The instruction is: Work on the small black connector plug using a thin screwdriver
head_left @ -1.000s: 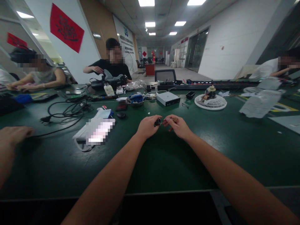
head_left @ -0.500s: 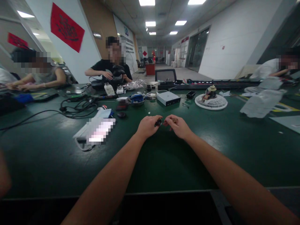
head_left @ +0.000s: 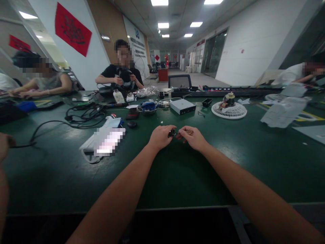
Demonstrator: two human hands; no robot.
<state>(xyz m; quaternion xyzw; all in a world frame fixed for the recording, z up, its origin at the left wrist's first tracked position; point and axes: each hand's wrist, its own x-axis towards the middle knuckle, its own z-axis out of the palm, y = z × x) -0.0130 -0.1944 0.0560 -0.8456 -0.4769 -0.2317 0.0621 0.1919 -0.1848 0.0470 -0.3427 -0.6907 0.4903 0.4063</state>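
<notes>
My left hand (head_left: 161, 137) is closed around a small dark cylindrical object (head_left: 172, 133), whose round end faces right. Just to its right, my right hand (head_left: 192, 137) has its fingers pinched together, with several small brownish pieces (head_left: 189, 132) showing at the curled fingers. The fingertips of the two hands are close to each other above the green table (head_left: 177, 176). What the right fingertips pinch is too small to tell.
A white fan grille with a motor (head_left: 228, 110), a grey box (head_left: 182, 106), a dark mouse (head_left: 131, 124) and a lit phone (head_left: 110, 140) lie around. Black cables (head_left: 86, 115) spread at left. Another person's hand (head_left: 3, 145) is at the left edge.
Another person's hand has come up at the left edge and lifts a black cable. The person across the table has shifted the dark object they hold. My hands have barely moved.
</notes>
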